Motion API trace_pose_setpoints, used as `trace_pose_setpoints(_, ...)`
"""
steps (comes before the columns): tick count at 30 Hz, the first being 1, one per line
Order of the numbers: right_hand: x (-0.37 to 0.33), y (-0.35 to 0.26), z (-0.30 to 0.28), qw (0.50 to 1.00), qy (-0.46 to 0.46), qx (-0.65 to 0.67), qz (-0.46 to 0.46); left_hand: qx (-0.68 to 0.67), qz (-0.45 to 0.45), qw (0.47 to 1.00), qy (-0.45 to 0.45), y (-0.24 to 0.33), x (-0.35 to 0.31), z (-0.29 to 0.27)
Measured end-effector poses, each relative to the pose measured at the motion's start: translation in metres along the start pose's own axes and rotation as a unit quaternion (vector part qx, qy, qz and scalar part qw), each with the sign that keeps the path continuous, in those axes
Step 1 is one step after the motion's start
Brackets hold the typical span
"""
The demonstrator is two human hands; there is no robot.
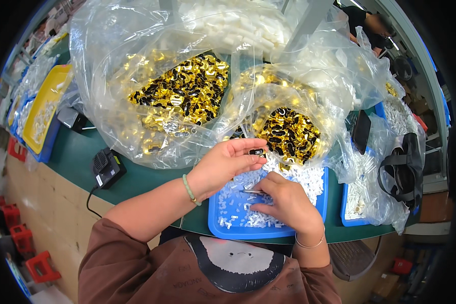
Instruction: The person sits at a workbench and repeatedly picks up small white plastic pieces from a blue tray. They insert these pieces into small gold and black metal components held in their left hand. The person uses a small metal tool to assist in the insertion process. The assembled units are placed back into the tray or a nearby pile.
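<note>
Brown cloth fills the bottom of the frame: a seated person's shirt [121, 268] with a large dark-and-pale printed figure across it. Two bare forearms reach up from it toward the centre. At centre right, the right hand [285, 200], a thin bangle [310, 245] on its wrist, grasps a slim metallic tool [253, 191] between thumb and fingers; I cannot tell its full shape. Just above and to the left, the left hand [220, 164], wearing a green beaded bracelet [189, 190], pinches a small black-and-gold piece [258, 151] between thumb and fingertips.

Both hands are over or beside a blue tray [253, 234] at lower centre, scattered with small white pieces [230, 223]. It sits on a green table [142, 185]. At centre left lies a black boxy device [108, 169] with a cord. Right of the tray, a second blue tray [357, 222] holds more white parts, with a black bag [403, 172] at the right edge.

Beyond the hands, two clear plastic bags spill gold-and-black parts, one right of centre [291, 134], a larger one upper left of centre [187, 88]. A yellow tray [62, 73] stands at far left. Chunky white pieces [238, 25] fill a bag at top centre; another person [359, 17] in black is at upper right.
</note>
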State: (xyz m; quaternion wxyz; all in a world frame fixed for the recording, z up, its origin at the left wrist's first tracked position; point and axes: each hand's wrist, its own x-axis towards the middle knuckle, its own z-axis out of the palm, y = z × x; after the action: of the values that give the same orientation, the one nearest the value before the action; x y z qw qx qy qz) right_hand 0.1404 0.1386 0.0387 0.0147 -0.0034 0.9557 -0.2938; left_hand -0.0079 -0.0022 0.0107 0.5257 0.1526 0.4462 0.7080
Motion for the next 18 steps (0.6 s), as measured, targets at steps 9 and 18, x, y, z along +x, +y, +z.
trace_pose_setpoints(9,-0.002,-0.001,0.001,0.999,-0.037,-0.024,-0.027,0.107,0.068,0.992,-0.011,-0.012,0.001,-0.004)
trace_pose_setpoints(18,0.001,0.002,-0.001,0.993,0.036,0.116,-0.011,0.116,0.067,0.991,-0.014,-0.01,-0.001,0.0)
